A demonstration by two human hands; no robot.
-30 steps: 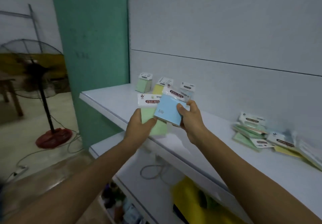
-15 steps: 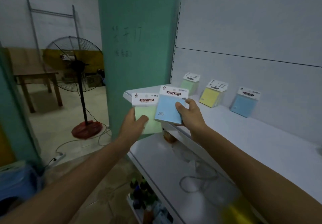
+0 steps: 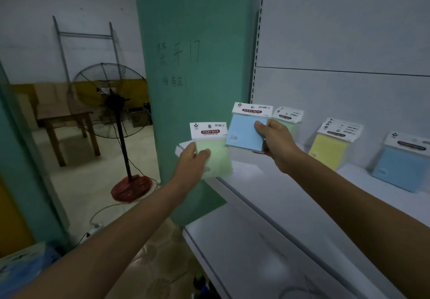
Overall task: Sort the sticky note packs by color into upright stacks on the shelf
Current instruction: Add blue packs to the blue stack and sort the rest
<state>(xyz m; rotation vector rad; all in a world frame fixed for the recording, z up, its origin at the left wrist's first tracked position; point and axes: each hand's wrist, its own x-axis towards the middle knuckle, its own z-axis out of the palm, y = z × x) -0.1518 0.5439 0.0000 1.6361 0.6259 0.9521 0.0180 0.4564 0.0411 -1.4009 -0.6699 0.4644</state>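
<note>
Green pack (image 3: 221, 161), pinched in left hand (image 3: 189, 164); blue pack (image 3: 244, 133), pinched in right hand (image 3: 279, 146). Light, flat, probably slippery film wrap: grip by the lower edges.

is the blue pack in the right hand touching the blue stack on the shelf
Apart. The head view shows the blue pack in the right hand well clear of the blue stack, with the yellow stack between them.

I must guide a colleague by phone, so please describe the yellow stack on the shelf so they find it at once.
Look at the white shelf beside the green pillar. Three upright stacks stand along its back panel. The yellow stack is the middle one, between the green stack nearest the pillar and the blue stack.
</note>
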